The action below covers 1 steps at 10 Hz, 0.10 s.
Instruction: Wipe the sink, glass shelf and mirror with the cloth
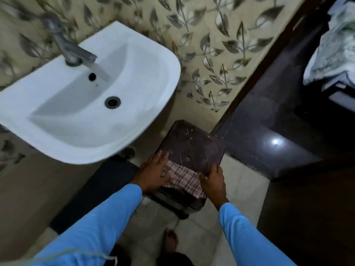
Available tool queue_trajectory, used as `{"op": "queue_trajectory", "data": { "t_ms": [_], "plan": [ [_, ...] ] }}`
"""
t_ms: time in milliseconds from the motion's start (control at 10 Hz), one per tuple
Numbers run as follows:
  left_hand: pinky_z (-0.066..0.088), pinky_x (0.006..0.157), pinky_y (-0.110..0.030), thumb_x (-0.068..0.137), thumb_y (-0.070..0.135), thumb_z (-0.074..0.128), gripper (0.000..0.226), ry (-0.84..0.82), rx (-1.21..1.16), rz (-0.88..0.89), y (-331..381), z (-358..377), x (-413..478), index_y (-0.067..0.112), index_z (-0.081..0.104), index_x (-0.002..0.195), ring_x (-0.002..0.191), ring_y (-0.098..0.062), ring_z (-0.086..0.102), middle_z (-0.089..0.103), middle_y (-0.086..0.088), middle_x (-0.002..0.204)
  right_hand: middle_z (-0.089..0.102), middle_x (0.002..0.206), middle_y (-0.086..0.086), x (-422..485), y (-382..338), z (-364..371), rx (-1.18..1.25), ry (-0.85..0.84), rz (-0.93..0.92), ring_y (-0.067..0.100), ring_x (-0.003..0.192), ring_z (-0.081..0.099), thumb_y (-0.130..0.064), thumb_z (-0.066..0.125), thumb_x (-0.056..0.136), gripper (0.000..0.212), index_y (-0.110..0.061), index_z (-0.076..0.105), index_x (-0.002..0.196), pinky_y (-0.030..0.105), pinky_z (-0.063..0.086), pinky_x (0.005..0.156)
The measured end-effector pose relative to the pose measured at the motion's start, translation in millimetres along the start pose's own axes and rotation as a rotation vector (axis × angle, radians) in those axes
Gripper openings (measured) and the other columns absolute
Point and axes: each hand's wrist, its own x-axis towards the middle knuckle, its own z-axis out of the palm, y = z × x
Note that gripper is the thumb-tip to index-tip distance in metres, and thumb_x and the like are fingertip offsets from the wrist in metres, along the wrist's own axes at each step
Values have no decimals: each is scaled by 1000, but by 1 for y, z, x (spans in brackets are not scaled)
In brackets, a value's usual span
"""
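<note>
Checked pink-brown cloth (182, 177) draped over dark plastic stool's (192, 146) near edge, long axis left-right | left hand (153, 173) flat on left end | right hand (213, 181) flat on right end | white ceramic sink (80, 120) upper-left, apart

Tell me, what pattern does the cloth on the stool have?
The cloth is pale with dark crossing lines, a check pattern; the head view shows it best.

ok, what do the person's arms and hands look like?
The left sleeve and right sleeve are long, bright blue, ending at the wrist. The left hand and right hand are bare: no gloves, rings or watch visible. A thin pale cord crosses the left sleeve.
</note>
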Motion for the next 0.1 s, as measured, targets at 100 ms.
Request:
{"op": "queue_trajectory", "data": {
  "t_ms": [100],
  "plan": [
    [15, 124, -50, 80, 75, 37, 98, 54, 51, 50, 6, -27, -27, 32, -1, 160, 157, -25, 3, -11, 1, 169, 46, 142, 18, -5, -25, -29, -103, 65, -88, 41, 124, 52, -43, 66, 91, 62, -12, 44, 141, 50, 50, 98]
  ]
}}
